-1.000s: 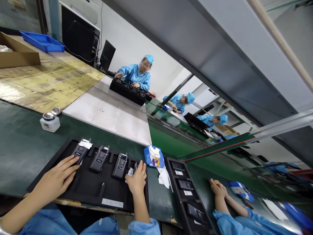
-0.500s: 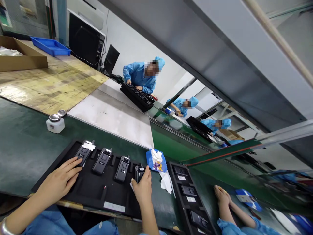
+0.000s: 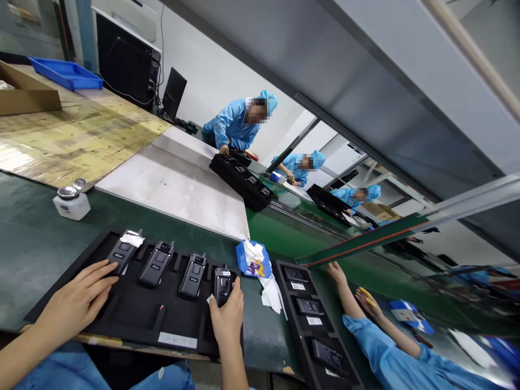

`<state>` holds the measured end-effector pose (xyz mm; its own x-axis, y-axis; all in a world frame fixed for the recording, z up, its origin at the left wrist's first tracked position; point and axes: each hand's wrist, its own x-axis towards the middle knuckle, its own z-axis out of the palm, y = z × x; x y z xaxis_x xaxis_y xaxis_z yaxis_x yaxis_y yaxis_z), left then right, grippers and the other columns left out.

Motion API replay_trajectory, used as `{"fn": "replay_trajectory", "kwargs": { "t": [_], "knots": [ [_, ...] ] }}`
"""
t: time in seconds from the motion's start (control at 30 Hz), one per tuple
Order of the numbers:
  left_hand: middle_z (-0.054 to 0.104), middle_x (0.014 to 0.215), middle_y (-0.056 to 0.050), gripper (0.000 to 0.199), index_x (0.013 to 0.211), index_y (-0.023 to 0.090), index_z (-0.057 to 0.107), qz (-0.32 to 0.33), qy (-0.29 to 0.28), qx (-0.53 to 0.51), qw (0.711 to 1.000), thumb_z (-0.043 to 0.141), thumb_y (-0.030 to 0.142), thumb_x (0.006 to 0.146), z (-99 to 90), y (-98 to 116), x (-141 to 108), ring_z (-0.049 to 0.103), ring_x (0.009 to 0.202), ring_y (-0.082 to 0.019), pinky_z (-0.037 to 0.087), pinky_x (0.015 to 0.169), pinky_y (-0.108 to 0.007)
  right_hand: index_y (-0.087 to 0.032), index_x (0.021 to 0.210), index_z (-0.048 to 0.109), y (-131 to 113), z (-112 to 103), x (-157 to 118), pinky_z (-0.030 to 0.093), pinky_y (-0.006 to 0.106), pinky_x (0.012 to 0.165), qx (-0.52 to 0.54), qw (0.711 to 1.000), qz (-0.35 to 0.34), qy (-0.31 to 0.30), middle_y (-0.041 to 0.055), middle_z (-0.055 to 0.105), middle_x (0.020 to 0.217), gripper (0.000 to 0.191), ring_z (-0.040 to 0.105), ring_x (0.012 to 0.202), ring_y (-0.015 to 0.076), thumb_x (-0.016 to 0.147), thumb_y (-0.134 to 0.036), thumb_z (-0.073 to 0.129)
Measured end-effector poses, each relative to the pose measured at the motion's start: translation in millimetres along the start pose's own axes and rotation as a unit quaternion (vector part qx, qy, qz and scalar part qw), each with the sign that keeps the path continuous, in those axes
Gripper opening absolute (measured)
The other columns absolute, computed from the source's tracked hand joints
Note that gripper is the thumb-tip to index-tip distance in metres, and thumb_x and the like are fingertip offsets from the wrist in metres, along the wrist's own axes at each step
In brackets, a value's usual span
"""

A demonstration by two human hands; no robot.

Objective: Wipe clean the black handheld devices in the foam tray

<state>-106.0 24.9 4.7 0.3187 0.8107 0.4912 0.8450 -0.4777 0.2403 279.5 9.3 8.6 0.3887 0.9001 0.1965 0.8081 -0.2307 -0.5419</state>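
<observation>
Several black handheld radios with short antennas stand in the recesses of a black foam tray in front of me. My left hand has its fingers stretched out, with the tips resting on the lower end of the leftmost radio, which has a white cloth across its top. At the tray's right end, my right hand holds the rightmost radio between thumb and fingers; its lower part is hidden by the hand. The second radio and third radio lie between my hands, untouched.
A blue bin with white cloths sits beyond my right hand. Another tray of radios stands to the right, beside a co-worker's arms. A white dispenser bottle stands back left. Across the bench, a co-worker handles a tray.
My view has shifted slightly, and both my hands keep their places at the end radios. The neighbour's hands have parted, one reaching forward. The tray across the bench has shifted towards the right.
</observation>
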Motion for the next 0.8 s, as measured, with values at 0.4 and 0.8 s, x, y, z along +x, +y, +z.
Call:
{"fn": "replay_trajectory", "kwargs": {
  "t": [0.4,0.8],
  "knots": [
    [0.056,0.143,-0.005,0.053,0.135,0.022,0.055,0.228,-0.182,-0.121,0.949,0.065,0.026,0.084,47.0,199,66,0.051,0.131,-0.026,0.042,0.109,-0.039,-0.017,0.110,0.070,40,-30,47,0.051,0.032,0.079,0.107,0.987,-0.122,0.015,0.0087,0.066,0.093,0.035,0.065,0.085,0.0192,0.097,-0.037,0.044],
    [0.047,0.150,-0.009,0.065,0.146,0.013,0.043,0.289,-0.144,-0.076,0.943,0.059,0.036,0.087,110.2,225,74,0.040,0.139,-0.025,0.030,0.115,-0.036,-0.022,0.120,0.068,51,-14,59,0.052,0.023,0.068,0.015,0.970,-0.242,0.026,0.0056,0.066,0.089,0.033,0.066,0.077,0.0136,0.099,-0.023,0.044]
  ]
}}
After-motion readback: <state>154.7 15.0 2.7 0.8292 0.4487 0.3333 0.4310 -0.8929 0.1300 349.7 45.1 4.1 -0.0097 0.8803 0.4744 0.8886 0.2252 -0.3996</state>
